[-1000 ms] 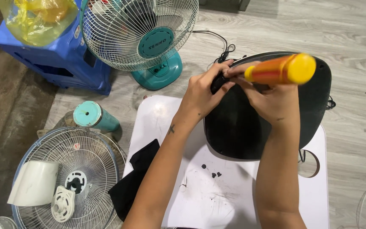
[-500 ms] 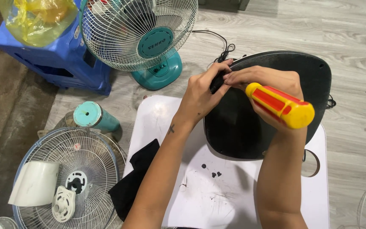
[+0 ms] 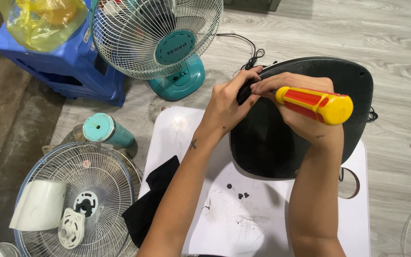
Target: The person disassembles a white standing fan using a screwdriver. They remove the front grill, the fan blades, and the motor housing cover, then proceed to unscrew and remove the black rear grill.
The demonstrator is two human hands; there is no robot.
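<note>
- Yellow-and-red screwdriver handle is the thing that jumps out. The right hand has its grip wrapped shut around it, fingers curled over the front of the handle, yellow butt end sticking out free.
- Its long axis runs nearly level, a bit downhill: butt end toward the right edge of the black fan base, tip end toward the base's upper left rim. The shaft and tip are hidden behind the fingers, so can't say what exactly it's touching.
- Left hand is right up against the right one at that same upper left rim. Its grip is closed narrow, fingertips pinched on a small dark part at the rim. Can't tell what that part is.
- The black fan base itself is a big rounded plastic piece, lying half on the white desk, with its far part hanging past the desk's far edge over the wood floor.
- A few tiny black bits sit on the desk just this side of the base, near the right forearm.
- Black cloth drapes off the desk's left edge.
- Left of the desk, on the floor: a wire fan guard lying flat with a white part on it, plus a teal cylinder just beyond it.
- Beyond the desk's far left corner stands a teal fan, and left of that a blue plastic stool with a yellow bag on top.
- Black cord runs on the floor between the fan and the base.
</note>
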